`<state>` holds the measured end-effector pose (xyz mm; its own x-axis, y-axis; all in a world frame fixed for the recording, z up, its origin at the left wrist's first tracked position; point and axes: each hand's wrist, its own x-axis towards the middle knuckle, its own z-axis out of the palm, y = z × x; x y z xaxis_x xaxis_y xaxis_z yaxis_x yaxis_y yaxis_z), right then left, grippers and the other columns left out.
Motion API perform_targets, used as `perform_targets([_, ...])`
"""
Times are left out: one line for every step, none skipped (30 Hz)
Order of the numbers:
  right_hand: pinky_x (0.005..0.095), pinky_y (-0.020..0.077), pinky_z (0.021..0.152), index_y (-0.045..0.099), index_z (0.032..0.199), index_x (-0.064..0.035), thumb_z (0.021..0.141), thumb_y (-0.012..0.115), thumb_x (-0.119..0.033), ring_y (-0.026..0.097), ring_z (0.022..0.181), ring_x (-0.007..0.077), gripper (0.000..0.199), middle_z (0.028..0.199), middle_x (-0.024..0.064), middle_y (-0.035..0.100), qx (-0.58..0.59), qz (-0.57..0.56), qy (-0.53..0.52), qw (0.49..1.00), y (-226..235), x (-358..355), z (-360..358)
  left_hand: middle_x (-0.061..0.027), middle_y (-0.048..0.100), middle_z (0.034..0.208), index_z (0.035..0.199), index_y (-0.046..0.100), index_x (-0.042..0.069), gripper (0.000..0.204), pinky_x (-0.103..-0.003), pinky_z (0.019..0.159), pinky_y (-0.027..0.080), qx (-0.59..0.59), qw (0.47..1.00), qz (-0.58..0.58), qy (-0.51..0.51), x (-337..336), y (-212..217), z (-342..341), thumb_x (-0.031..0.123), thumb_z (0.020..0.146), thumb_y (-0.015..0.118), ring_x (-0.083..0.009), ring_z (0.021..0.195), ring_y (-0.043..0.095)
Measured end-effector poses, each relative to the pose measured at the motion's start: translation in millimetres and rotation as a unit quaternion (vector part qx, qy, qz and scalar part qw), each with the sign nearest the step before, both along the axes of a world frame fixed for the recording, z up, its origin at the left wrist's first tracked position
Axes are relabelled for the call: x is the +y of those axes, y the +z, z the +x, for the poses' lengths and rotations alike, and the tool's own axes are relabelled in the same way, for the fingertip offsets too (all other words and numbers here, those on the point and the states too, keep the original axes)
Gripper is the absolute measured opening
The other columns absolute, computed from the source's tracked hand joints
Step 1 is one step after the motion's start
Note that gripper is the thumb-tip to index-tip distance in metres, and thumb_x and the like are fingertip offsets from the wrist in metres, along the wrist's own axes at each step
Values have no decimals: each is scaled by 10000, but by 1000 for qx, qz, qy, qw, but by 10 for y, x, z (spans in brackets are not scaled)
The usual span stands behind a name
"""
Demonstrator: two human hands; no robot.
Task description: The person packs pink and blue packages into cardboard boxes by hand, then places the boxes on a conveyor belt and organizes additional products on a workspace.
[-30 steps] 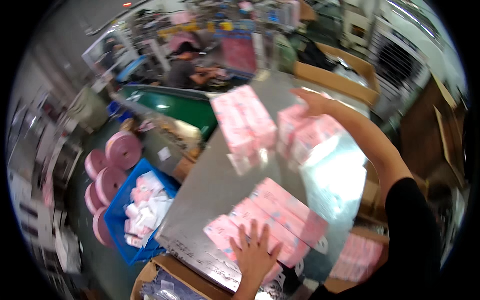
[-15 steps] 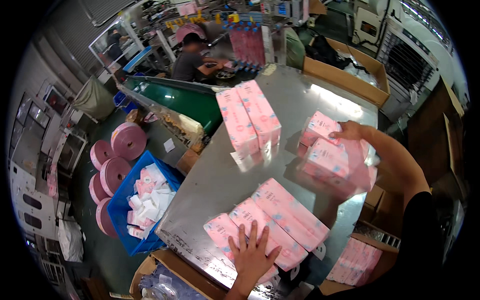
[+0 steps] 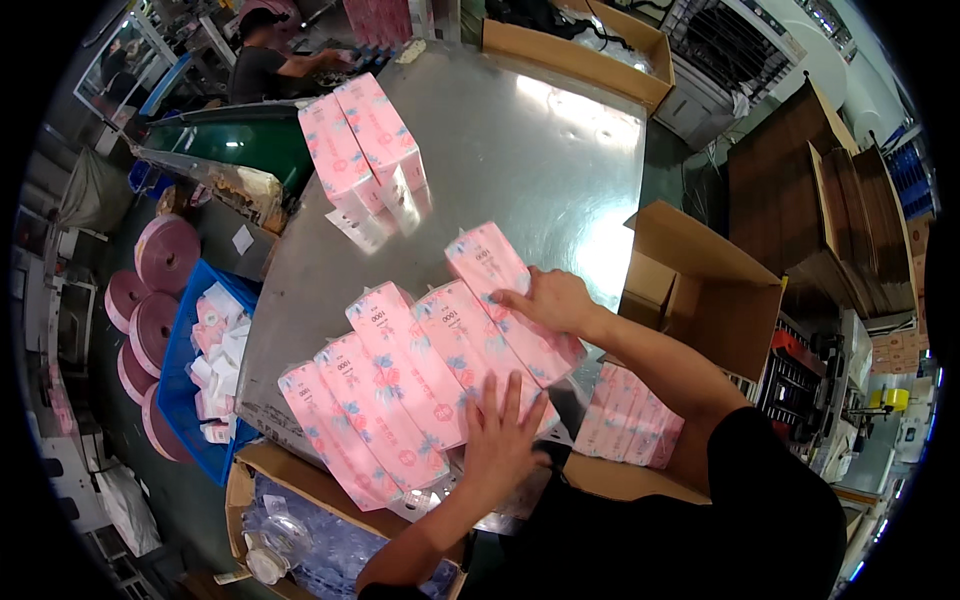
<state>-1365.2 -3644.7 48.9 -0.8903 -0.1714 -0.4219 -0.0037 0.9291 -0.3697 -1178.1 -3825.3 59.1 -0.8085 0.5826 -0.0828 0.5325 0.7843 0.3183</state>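
Note:
Several pink, flower-printed tissue packs (image 3: 390,350) lie side by side in a slanting row near the front of the metal table (image 3: 520,150). My left hand (image 3: 495,435) is open, fingers spread, resting on the near end of a pack towards the row's right. At the right end, my right hand (image 3: 548,305) grips the outermost tissue pack (image 3: 485,262), thumb on its top; its other fingers are partly hidden. Farther back, two more tissue packs (image 3: 360,150) stand close together, apart from both hands.
To the right are an open carton (image 3: 690,240) and a box of packed tissue packs (image 3: 630,415). A blue crate (image 3: 185,400) of scraps stands on the left beside pink rolls (image 3: 165,255). A carton of clear plastic (image 3: 310,530) sits in front. A co-worker (image 3: 265,65) works beyond the green conveyor (image 3: 230,140).
My right hand has brought its tissue packs leftwards and nearer, so they now lie against the front row. My left hand has shifted to a pack farther right. The whole view has turned.

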Motion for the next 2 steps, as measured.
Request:
perform_targets([453,545,747,575,1146,142,819,439,-806,696,832,387,1011,856,243,696,5,8,4,1000,48,12,50,-180,228,1584,1524,279,204,1065,-690,1088,192,67,996,-49,12,-2,-121,-52,604,662,757,-440,1447,200])
perform_targets([453,545,747,575,1146,142,819,439,-806,696,832,387,1011,856,243,696,9,6,2,1000,60,1,43,-148,225,1596,1529,269,213,1017,-684,1095,194,132,986,-97,18,-21,-283,-143,588,709,739,-423,1456,196])
